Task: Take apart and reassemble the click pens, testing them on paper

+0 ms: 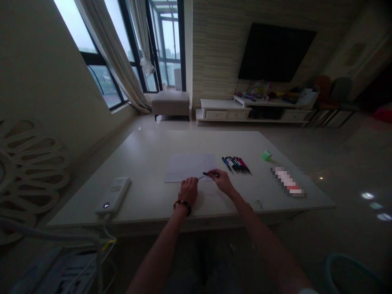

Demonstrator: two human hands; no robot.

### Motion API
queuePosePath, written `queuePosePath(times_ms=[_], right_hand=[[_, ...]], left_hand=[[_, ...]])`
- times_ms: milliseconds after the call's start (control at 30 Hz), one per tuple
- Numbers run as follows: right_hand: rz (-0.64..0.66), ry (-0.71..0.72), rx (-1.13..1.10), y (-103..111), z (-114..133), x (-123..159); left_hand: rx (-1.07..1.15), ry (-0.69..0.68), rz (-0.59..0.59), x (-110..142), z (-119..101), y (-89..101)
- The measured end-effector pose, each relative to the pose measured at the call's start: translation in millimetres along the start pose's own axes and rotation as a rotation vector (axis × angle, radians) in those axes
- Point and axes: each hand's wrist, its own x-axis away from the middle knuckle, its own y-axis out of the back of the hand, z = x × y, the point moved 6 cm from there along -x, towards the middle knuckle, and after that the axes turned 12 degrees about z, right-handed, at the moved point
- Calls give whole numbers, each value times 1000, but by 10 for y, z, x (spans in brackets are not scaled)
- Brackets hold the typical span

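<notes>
Over the near edge of a white paper sheet (183, 165), my two hands are close together. My left hand (189, 190), with a beaded bracelet at the wrist, is closed around a thin dark pen (200, 178), whose end sticks out to the right. My right hand (221, 179) pinches a small black piece (206, 174) that looks like a pen cap, just apart from the pen's end. Right of the paper lies a row of several pens (236, 164) in black, blue, white, green and pink, side by side.
A white power bank-like box (114, 196) with a cable lies at the table's left. On the right are a small green block (266, 155) and a blurred-out long object (288, 181). A small clear item (259, 203) sits by the near edge of the white table (147, 151).
</notes>
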Motion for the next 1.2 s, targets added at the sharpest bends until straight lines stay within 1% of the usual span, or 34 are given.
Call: queuePosePath(times_ms=[233,467,700,867,1033,1133,1200], right_hand=[[43,27,-21,-119,50,-35],[29,27,-38,-93,82,-14],[78,36,-20,-143,125,-18],[71,45,14,-133,120,-16],[121,51,42,-270,154,-16],[146,50,15,-311,94,-43],[135,30,73,-259,-18,-65]], left_hand=[[-22,-4,12,0,-7,3],[-30,-6,14,6,-19,7],[-10,-13,18,5,-25,6],[-30,-19,16,6,-34,-3],[-35,-51,30,6,-49,-17],[-23,-36,41,5,-36,-24],[-21,-26,39,3,-30,-26]])
